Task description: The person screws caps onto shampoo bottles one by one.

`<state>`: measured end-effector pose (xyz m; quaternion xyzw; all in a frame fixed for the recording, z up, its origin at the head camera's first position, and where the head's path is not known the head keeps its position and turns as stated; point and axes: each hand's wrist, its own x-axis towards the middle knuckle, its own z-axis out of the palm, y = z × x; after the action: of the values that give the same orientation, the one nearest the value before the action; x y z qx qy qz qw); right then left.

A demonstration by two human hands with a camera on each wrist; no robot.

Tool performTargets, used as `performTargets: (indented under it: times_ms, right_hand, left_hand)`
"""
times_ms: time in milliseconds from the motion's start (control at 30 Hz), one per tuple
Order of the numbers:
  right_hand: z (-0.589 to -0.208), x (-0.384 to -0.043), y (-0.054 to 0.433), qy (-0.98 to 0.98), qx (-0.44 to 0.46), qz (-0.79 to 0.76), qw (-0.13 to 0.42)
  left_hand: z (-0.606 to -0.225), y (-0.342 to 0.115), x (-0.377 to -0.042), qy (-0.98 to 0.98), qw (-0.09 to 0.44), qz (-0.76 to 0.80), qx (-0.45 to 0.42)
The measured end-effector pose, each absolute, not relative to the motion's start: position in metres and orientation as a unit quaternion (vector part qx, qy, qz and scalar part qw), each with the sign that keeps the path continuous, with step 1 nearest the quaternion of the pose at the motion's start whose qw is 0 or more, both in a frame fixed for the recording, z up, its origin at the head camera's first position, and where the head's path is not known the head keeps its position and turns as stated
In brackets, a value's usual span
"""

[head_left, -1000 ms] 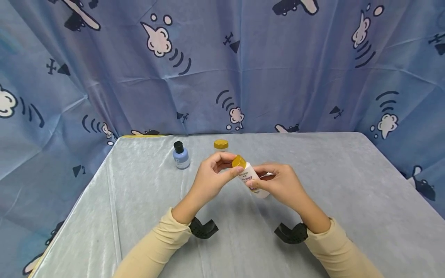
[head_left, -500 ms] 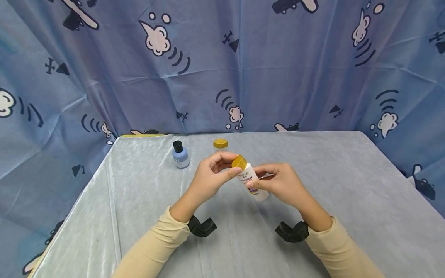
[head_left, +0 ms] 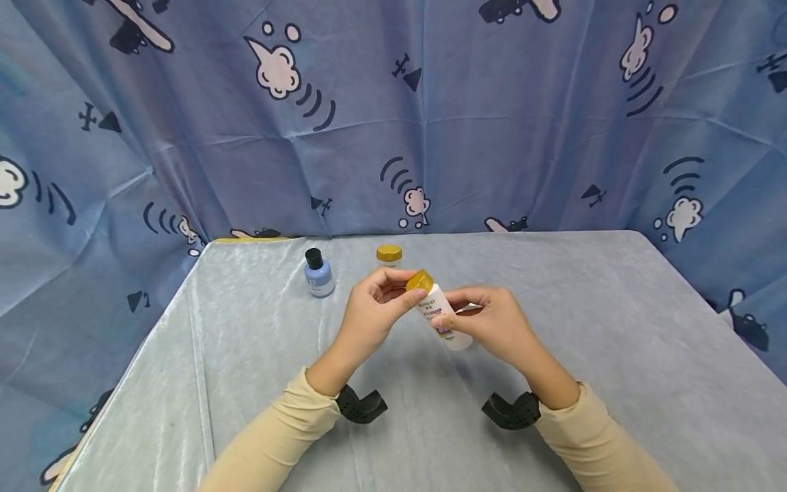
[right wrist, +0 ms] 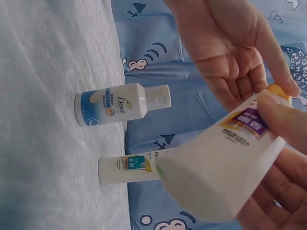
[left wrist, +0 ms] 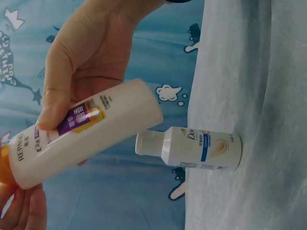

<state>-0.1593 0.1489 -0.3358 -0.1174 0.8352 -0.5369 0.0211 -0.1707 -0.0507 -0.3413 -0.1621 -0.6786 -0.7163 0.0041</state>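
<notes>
A white toiletry bottle [head_left: 451,336] with purple and gold print is held tilted above the table, its gold flip-style cap [head_left: 420,281] toward the upper left. My left hand [head_left: 375,307] pinches this cap between thumb and fingers. Lower on the bottle, my right hand [head_left: 494,324] grips the body, thumb across the front label. In the left wrist view, the right thumb [left wrist: 53,108] presses beside the purple label. Seen from the right wrist, the bottle's base faces the camera and the left hand [right wrist: 235,52] reaches the cap from above.
A blue bottle with black cap [head_left: 320,279] stands at the back left of the grey-covered table [head_left: 246,383]. Behind my left hand stands another gold-capped bottle [head_left: 389,253]. A white Dove bottle [right wrist: 112,104] shows in both wrist views. A patterned blue curtain [head_left: 369,89] hangs behind.
Both hands and the bottle rise slightly and shift a little left in the head view. The left hand stays on the cap and the right hand on the body.
</notes>
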Motion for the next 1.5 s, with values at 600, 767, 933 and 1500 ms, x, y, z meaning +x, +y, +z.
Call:
performTargets:
  times_ms: [600,767,933,1500]
  right_hand:
    - [-0.330,-0.161,0.154,0.848,-0.140,-0.511,0.029]
    - [-0.329,-0.162,0.155,0.839,-0.143,-0.522,0.050]
    - [-0.328,-0.162,0.156,0.835,-0.147,-0.526,0.064]
    - [-0.329,-0.161,0.157,0.810,-0.167,-0.556,0.089]
  left_hand:
    - [-0.341,-0.058,-0.175,-0.679,-0.001,-0.700,-0.220]
    - [-0.342,-0.060,-0.176,-0.678,-0.015,-0.699,-0.226]
    - [-0.340,-0.061,-0.175,-0.679,-0.027,-0.697,-0.228]
    - [-0.342,-0.065,-0.176,-0.660,-0.040,-0.706,-0.253]
